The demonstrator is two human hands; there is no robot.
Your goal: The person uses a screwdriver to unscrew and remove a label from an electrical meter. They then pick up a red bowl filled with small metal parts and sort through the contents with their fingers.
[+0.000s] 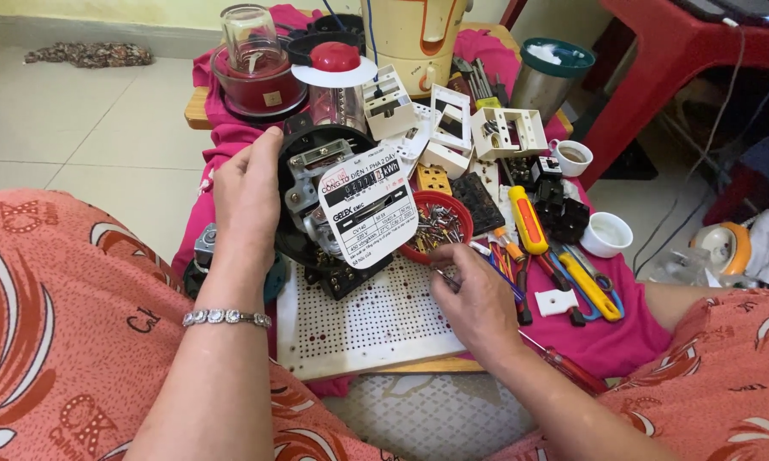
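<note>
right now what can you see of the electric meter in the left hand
The electric meter is a round unit with a black casing, its cover off so that grey metal works and screws show. A white faceplate with dark print and a small counter window sits across the front, tilted. A black terminal block with brass screws hangs at its lower edge. It stands tipped up over a white perforated board; whether it rests on it is unclear. The left hand grips its left rim. The right hand is apart from it.
</note>
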